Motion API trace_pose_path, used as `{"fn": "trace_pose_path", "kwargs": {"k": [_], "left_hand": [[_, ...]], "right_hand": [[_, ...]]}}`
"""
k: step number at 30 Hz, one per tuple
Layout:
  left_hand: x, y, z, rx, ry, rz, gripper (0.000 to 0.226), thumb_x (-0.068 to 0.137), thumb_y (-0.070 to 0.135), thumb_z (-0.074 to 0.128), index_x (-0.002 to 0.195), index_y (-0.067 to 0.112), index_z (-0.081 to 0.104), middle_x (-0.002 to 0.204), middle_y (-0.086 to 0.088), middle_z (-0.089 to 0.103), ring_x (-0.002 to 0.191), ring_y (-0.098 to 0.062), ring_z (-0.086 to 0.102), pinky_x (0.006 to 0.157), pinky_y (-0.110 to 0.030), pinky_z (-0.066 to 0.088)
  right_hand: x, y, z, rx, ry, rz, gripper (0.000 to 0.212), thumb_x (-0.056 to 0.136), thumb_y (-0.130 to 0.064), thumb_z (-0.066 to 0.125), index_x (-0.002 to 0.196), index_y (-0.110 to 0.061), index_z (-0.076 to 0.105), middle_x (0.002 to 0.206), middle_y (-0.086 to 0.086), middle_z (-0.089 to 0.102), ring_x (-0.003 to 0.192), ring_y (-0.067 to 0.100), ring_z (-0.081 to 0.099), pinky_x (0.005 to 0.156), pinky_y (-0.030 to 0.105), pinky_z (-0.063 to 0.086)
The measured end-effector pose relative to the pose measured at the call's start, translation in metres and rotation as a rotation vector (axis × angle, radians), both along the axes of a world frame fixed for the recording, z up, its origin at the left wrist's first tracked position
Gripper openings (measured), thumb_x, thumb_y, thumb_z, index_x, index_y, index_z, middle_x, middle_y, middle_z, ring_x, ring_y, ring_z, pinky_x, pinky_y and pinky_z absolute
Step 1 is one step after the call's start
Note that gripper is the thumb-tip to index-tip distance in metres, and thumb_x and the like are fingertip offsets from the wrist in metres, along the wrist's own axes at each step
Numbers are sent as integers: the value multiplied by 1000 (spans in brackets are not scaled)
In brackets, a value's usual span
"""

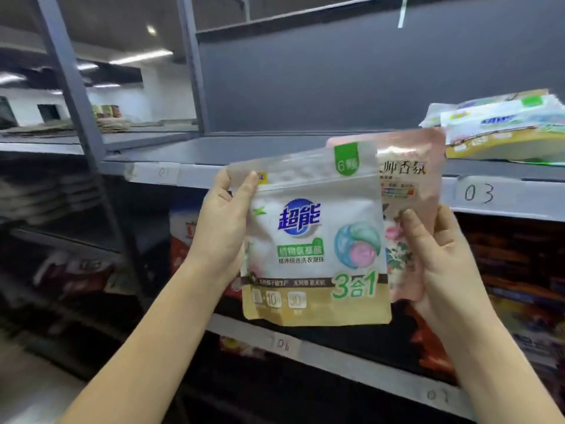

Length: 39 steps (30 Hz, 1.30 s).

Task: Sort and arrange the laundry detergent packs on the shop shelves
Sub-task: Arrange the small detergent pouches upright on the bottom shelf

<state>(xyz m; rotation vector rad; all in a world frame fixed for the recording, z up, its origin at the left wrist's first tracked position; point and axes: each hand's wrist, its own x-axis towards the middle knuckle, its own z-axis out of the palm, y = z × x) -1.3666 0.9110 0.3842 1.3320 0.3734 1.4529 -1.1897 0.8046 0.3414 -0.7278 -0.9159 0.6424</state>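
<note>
I hold two detergent packs upright in front of the shelves. My left hand grips the left edge of a white pack with a blue logo, a green tab and a gold base, thumb on its front. My right hand holds a pink flowered pack that sits behind the white one, thumb pressed near the white pack's right edge. A stack of matching white packs lies flat on the upper shelf at the right.
The upper shelf edge carries handwritten labels 01 and 03. The shelf below holds dark red and orange packages. Grey uprights stand at the left, with another shelf unit beyond them.
</note>
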Motion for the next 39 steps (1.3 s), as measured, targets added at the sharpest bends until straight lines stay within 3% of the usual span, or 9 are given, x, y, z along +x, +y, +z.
{"fn": "trace_pose_path", "kwargs": {"k": [7, 11, 15, 20, 23, 28, 34, 37, 39], "left_hand": [[-67, 29, -104, -215, 319, -59, 12, 95, 18, 50, 101, 14, 60, 88, -2, 74, 79, -16, 72, 61, -24, 55], [-91, 47, -169, -384, 437, -121, 15, 92, 21, 54, 101, 14, 64, 94, -8, 74, 87, -26, 71, 72, -40, 56], [-98, 63, -237, -517, 578, -133, 14, 95, 19, 54, 101, 13, 64, 93, -7, 74, 84, -24, 72, 74, -41, 57], [-94, 70, -331, -605, 795, -149, 14, 97, 19, 51, 97, 13, 64, 87, -5, 74, 79, -23, 72, 70, -40, 57], [-84, 75, -384, -659, 854, -156, 13, 96, 17, 53, 94, 11, 64, 82, -5, 74, 77, -25, 72, 63, -34, 55], [-53, 95, -462, -659, 892, -123, 13, 94, 16, 56, 87, 10, 65, 73, -2, 73, 65, -12, 69, 51, -17, 48], [-2, 134, -539, -653, 751, -75, 13, 90, 20, 64, 86, 8, 64, 76, -10, 69, 62, -16, 64, 48, -16, 48], [23, 160, -572, -703, 583, -121, 11, 92, 19, 60, 92, 9, 64, 91, -17, 72, 80, -28, 69, 74, -41, 57], [38, 176, -585, -662, 490, -147, 12, 92, 21, 59, 96, 12, 65, 90, -12, 74, 82, -29, 70, 77, -48, 56]], "right_hand": [[-69, -4, -90, -330, 97, -15, 22, 68, -39, 66, 84, -25, 71, 97, 15, 72, 84, 31, 71, 66, 43, 59], [-96, -9, -147, -530, 122, -42, 73, 41, -69, 81, 97, -22, 72, 103, 15, 72, 92, 34, 70, 74, 47, 58], [-114, -11, -207, -682, 216, -135, 77, 43, -67, 81, 97, -14, 68, 101, 16, 72, 89, 34, 70, 66, 44, 59], [-117, -11, -287, -842, 318, -196, 67, 69, -58, 68, 110, -6, 62, 102, 13, 72, 93, 33, 69, 79, 55, 55], [-105, -5, -339, -891, 322, -184, 83, 51, -65, 79, 109, -7, 64, 100, 14, 72, 93, 34, 69, 83, 52, 53], [-66, 21, -426, -903, 361, -239, 37, 84, -30, 60, 109, -4, 63, 99, 15, 72, 92, 33, 70, 90, 55, 49], [-8, 79, -512, -835, 420, -418, 20, 91, -7, 53, 109, -2, 61, 91, 19, 72, 78, 29, 71, 63, 35, 57], [23, 107, -539, -781, 438, -412, 18, 92, -16, 54, 106, -10, 64, 87, 15, 73, 78, 30, 70, 67, 39, 54], [40, 123, -552, -678, 382, -360, 18, 94, -18, 49, 102, -12, 64, 89, 11, 74, 78, 27, 72, 63, 36, 56]]}}
